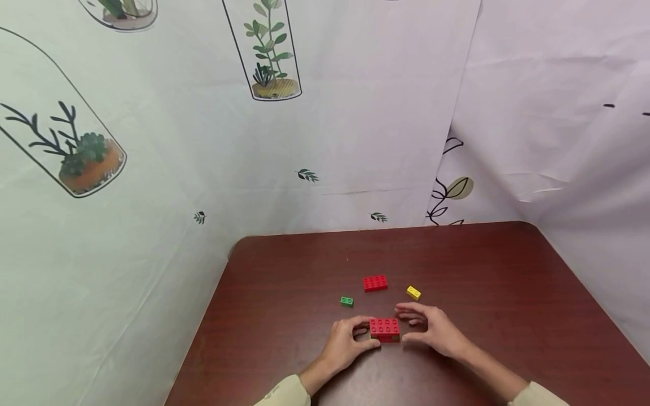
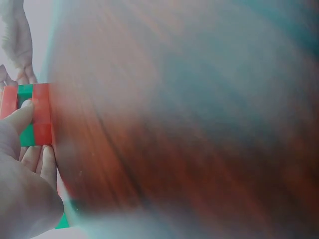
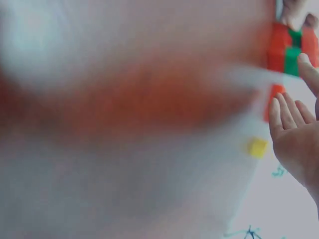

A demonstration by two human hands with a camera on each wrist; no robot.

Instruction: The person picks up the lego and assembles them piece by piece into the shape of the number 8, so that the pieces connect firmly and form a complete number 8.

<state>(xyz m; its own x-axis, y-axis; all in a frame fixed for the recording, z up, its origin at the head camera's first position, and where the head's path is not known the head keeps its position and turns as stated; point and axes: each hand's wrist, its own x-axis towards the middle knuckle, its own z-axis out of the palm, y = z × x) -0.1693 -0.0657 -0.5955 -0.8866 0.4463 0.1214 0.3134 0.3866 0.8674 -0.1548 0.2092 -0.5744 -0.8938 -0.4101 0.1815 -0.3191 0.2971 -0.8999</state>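
A stack of toy building bricks (image 1: 384,326), red on top and bottom with green bricks between, stands on the table. My left hand (image 1: 344,343) holds it at its left end, the thumb along the near side and fingers behind. In the left wrist view, that thumb lies over the gap between the green pieces of the stack (image 2: 42,112). To the right, my right hand (image 1: 435,331) is spread beside the stack, thumb apart from the fingers. Nothing is in its grasp; in the right wrist view its fingers (image 3: 286,112) are extended.
Behind the hands lie a loose red brick (image 1: 375,283), a small green brick (image 1: 347,301) and a small yellow brick (image 1: 413,292). They rest on a dark red-brown wooden table (image 1: 284,270). White cloth with plant drawings (image 1: 350,141) hangs around its far edge and sides.
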